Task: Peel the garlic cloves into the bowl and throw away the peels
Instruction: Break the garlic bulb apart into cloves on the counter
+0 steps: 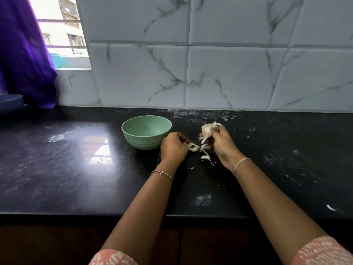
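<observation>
Garlic bulb [208, 130], partly broken apart, is gripped in the curled fingers of the right hand [222, 144] just above the black counter [76, 169]. Close beside it the left hand [174, 146] pinches a single clove [193, 147] between its fingers, loose skin trailing. A second clove [206, 158] lies on the counter between the hands. The green bowl [142, 141] stands just behind the left hand. White peel scraps [331, 208] dot the counter's right side. A blue plate [10, 103] and purple curtain [24, 54] are far left.
</observation>
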Tool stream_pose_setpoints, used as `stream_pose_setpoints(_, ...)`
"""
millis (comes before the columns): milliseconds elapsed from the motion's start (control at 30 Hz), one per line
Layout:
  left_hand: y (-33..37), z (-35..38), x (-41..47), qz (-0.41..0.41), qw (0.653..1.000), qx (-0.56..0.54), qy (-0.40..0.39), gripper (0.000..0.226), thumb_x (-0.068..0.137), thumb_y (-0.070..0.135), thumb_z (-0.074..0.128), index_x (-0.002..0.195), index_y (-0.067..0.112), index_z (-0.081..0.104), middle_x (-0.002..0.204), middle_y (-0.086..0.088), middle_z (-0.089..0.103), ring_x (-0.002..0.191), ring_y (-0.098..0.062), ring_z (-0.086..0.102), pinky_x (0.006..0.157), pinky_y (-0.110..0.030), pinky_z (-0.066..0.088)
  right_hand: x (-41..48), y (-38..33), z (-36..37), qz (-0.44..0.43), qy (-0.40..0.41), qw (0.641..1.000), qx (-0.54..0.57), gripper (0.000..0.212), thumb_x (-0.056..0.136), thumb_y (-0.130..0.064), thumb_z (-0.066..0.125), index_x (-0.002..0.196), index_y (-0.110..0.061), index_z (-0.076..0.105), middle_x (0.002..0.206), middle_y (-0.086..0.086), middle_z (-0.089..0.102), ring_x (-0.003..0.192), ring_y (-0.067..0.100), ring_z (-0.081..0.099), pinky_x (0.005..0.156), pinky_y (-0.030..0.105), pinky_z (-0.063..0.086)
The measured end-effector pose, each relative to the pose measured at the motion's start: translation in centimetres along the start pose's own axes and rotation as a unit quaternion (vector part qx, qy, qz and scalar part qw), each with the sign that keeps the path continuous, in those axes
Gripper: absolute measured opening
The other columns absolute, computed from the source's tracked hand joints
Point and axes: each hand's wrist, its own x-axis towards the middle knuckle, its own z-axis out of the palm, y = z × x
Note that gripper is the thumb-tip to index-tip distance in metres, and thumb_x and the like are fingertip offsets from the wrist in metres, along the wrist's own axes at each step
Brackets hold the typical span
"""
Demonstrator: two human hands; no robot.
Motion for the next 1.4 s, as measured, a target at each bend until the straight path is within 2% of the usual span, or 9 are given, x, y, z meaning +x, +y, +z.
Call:
stream_pose_setpoints(233,-0.1,0.0,-0.1,0.046,0.996,-0.039,0.064,0.014,0.091,0.017,0.061,0.1,0.014,0.071,0.094,-0.001,0.072,0.086,-0.015,0.066,0.074,-0.02,0.048,-1.1,-0.3,0.4,0.017,-0.098,0.994,-0.056,0.017,0.101,-0.029,0.049,0.113,-0.017,0.054,0.081,0.0,0.058,0.055,0.002,0.051,0.047,0.016,0.038)
stream_pose_setpoints(300,0.2,0.4,0.1,0.042,0.988,-0.149,0.026,0.02,0.093,0.026,0.063,0.106,0.013,0.069,0.093,0.0,0.07,0.086,-0.013,0.066,0.077,-0.017,0.052,-1.4,-0.1,0.7,-0.007,-0.127,0.99,-0.063,0.021,0.1,-0.022,0.054,0.117,-0.011,0.055,0.08,-0.001,0.061,0.055,-0.002,0.058,0.05,0.014,0.044)
stream_pose_setpoints(400,0.1,1.0,0.2,0.007,0.953,-0.294,-0.076,0.039,0.086,0.034,0.071,0.115,0.009,0.067,0.098,-0.008,0.074,0.092,-0.022,0.071,0.087,-0.04,0.057,-1.5,0.3,1.0,-0.022,-0.148,0.984,-0.099,0.026,0.102,-0.023,0.048,0.127,-0.016,0.053,0.093,0.0,0.068,0.066,0.002,0.063,0.058,0.02,0.05)
stream_pose_setpoints(467,-0.1,1.1,0.2,-0.002,0.938,-0.332,-0.099,0.037,0.085,0.025,0.074,0.115,0.005,0.067,0.098,-0.013,0.074,0.09,-0.023,0.071,0.085,-0.038,0.058,-1.5,0.2,0.9,-0.053,-0.143,0.974,-0.166,0.033,0.103,-0.022,0.044,0.136,-0.024,0.048,0.102,-0.003,0.065,0.073,0.001,0.061,0.063,0.02,0.051)
stream_pose_setpoints(600,0.1,0.7,0.5,-0.038,0.909,-0.406,-0.082,0.017,0.088,0.01,0.07,0.1,-0.001,0.068,0.079,-0.011,0.069,0.064,-0.014,0.065,0.064,-0.024,0.057,-1.6,0.3,0.4,-0.217,-0.09,0.89,-0.39,0.046,0.098,-0.021,0.055,0.142,-0.02,0.046,0.115,0.003,0.059,0.103,0.019,0.059,0.088,0.035,0.05)
stream_pose_setpoints(733,0.2,0.7,0.8,-0.068,0.903,-0.42,-0.065,0.011,0.09,0.014,0.068,0.085,0.004,0.065,0.069,-0.007,0.063,0.05,-0.008,0.058,0.052,-0.02,0.053,-1.7,-0.1,0.1,-0.3,-0.033,0.845,-0.442,0.043,0.091,-0.024,0.064,0.133,-0.019,0.057,0.115,0.005,0.064,0.101,0.022,0.061,0.086,0.032,0.047)
stream_pose_setpoints(1167,0.2,1.0,1.0,-0.077,0.905,-0.419,-0.011,0.017,0.091,0.016,0.068,0.078,0.005,0.066,0.067,-0.011,0.064,0.054,-0.016,0.062,0.054,-0.027,0.057,-2.6,-0.4,1.3,-0.31,-0.067,0.753,-0.577,0.05,0.102,-0.014,0.037,0.15,-0.011,0.025,0.137,0.01,0.048,0.116,0.026,0.054,0.09,0.035,0.046)
stream_pose_setpoints(1267,0.4,0.6,0.7,-0.083,0.88,-0.466,-0.027,0.014,0.09,0.017,0.068,0.083,0.005,0.065,0.067,-0.009,0.061,0.049,-0.01,0.056,0.049,-0.02,0.052,-2.6,-0.4,1.7,-0.315,-0.065,0.761,-0.563,0.05,0.102,-0.013,0.037,0.15,-0.009,0.025,0.136,0.011,0.047,0.115,0.027,0.055,0.092,0.035,0.046)
stream_pose_setpoints(1400,0.2,0.2,0.5,-0.072,0.86,-0.494,-0.109,0.015,0.088,0.018,0.069,0.093,0.004,0.071,0.078,-0.012,0.068,0.064,-0.014,0.061,0.061,-0.021,0.055,-2.8,-0.7,1.1,-0.281,-0.067,0.808,-0.514,0.042,0.102,-0.024,0.038,0.141,-0.008,0.034,0.126,0.013,0.057,0.11,0.028,0.059,0.091,0.037,0.047)
